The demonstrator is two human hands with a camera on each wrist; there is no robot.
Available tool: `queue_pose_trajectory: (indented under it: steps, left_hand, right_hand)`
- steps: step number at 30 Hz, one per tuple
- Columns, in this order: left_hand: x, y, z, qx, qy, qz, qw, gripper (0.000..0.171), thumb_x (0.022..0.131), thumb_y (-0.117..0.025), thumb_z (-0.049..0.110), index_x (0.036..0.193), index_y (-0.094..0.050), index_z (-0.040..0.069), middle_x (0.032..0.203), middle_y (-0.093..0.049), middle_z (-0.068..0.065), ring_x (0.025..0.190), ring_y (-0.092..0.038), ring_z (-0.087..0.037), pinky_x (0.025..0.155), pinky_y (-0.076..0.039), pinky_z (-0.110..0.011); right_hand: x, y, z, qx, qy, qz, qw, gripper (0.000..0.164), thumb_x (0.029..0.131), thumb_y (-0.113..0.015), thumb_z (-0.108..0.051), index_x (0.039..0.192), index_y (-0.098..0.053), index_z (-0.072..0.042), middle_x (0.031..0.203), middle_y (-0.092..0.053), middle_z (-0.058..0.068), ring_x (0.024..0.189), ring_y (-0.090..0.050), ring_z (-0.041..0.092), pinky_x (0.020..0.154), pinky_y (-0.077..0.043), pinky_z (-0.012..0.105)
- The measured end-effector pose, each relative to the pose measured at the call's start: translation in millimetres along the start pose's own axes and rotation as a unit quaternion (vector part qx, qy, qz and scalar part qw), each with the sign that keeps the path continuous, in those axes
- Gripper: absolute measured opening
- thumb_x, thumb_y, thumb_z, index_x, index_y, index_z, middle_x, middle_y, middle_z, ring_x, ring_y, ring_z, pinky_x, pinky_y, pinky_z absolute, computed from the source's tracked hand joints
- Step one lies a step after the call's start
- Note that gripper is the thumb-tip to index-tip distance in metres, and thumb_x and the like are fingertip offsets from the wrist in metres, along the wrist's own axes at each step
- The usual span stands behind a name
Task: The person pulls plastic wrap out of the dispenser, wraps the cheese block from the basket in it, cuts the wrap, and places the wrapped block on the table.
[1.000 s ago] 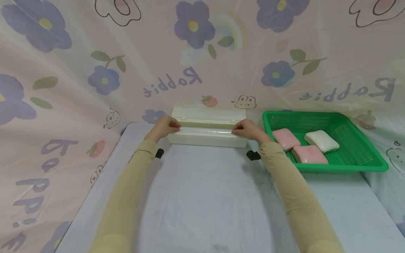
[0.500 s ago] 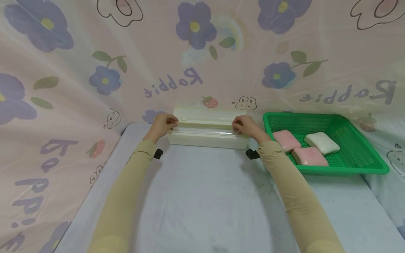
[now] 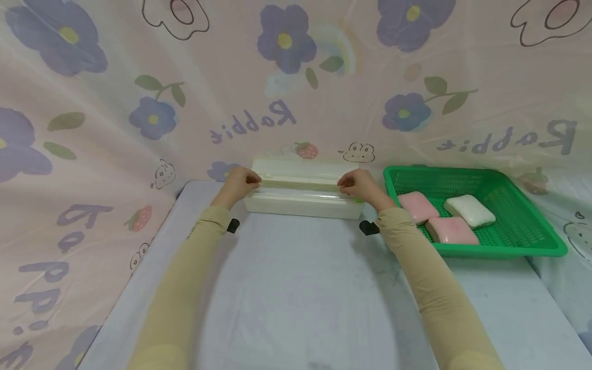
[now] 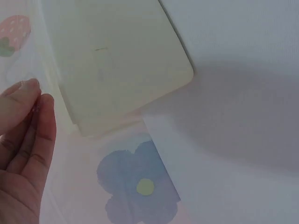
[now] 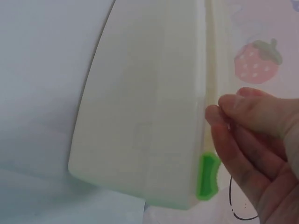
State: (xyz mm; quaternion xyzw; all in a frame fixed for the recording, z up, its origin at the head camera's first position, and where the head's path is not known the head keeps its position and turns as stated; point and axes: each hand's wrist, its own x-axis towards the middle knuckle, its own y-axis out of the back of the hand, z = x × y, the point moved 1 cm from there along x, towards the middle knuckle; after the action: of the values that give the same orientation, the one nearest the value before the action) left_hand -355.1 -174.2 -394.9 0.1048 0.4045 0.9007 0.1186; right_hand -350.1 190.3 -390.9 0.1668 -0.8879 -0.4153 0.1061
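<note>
Slightly raised, the hands [image 3: 238, 186] [image 3: 363, 186] pinch clear film [image 3: 300, 192], its edge indistinct.

A pale pink sheet [image 3: 208, 67] hangs right behind the table [image 3: 296, 288] and wraps round both sides, creased here and there. Across it I see big purple flowers [image 3: 285, 54], smaller blue flowers [image 3: 153, 109], green leaves [image 3: 65, 121], a faded rainbow [image 3: 349, 49], a strawberry [image 3: 307, 150] and a line-drawn rabbit face [image 3: 358, 153]. From this side the lettering [image 3: 251, 123] reads "Rabbit" backwards. The table is bluish white and seems cloth-covered, though I can't be sure. The light is dim and even; a soft-edged shadow [image 4: 229, 112] falls on the table.
</note>
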Motion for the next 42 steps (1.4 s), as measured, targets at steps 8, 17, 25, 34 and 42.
queue_pose_trajectory:
  steps: [8, 17, 25, 34, 42]
  left_hand:
    - [-1.9, -1.6, -4.2, -0.023, 0.013, 0.007, 0.9996, 0.015, 0.091, -0.064, 0.002, 0.104, -0.07, -0.003, 0.102, -0.066, -0.014, 0.093, -0.06, -0.028, 0.082, -0.053, -0.038]
    - [-4.2, 3.7, -1.1, -0.002, -0.015, 0.028, 0.9995, 0.015, 0.09, -0.066, 0.004, 0.102, -0.071, -0.001, 0.104, -0.067, -0.014, 0.1, -0.061, -0.03, 0.089, -0.05, -0.041]
    - [-9.2, 13.8, 3.5, -0.015, -0.043, 0.039, 0.9982, 0.013, 0.088, -0.067, 0.001, 0.099, -0.072, -0.004, 0.099, -0.069, -0.016, 0.092, -0.063, -0.03, 0.083, -0.053, -0.04]
    - [-12.5, 22.3, 8.3, -0.03, -0.058, 0.02, 0.9977, 0.009, 0.087, -0.068, 0.0, 0.095, -0.073, 0.0, 0.093, -0.07, -0.014, 0.087, -0.065, -0.026, 0.082, -0.054, -0.038]
    - [-18.1, 33.8, 16.7, -0.036, -0.042, 0.003, 0.9985, 0.011, 0.089, -0.067, 0.004, 0.099, -0.072, 0.001, 0.097, -0.069, -0.013, 0.09, -0.065, -0.028, 0.08, -0.055, -0.037]
  right_hand:
    - [2, -4, 4, -0.003, -0.004, 0.023, 1.0, 0.014, 0.086, -0.068, 0.003, 0.1, -0.068, 0.005, 0.093, -0.068, 0.015, 0.082, -0.066, 0.027, 0.07, -0.057, 0.033]
    - [-1, -2, 2, -0.008, -0.015, 0.044, 0.999, 0.015, 0.089, -0.066, 0.0, 0.102, -0.068, 0.006, 0.095, -0.068, 0.017, 0.079, -0.066, 0.027, 0.068, -0.057, 0.033]
    - [-7, 6, 0, 0.079, -0.003, 0.046, 0.996, 0.012, 0.087, -0.067, 0.002, 0.097, -0.068, 0.008, 0.091, -0.069, 0.019, 0.08, -0.066, 0.032, 0.074, -0.057, 0.043]
    - [-18, 14, -5, 0.089, 0.013, 0.052, 0.995, 0.012, 0.088, -0.067, 0.001, 0.098, -0.068, 0.008, 0.093, -0.068, 0.022, 0.084, -0.065, 0.039, 0.077, -0.055, 0.051]
    - [-27, 24, -18, 0.042, 0.028, 0.064, 0.997, 0.013, 0.089, -0.067, -0.003, 0.1, -0.07, 0.003, 0.094, -0.069, 0.016, 0.084, -0.066, 0.031, 0.074, -0.056, 0.041]
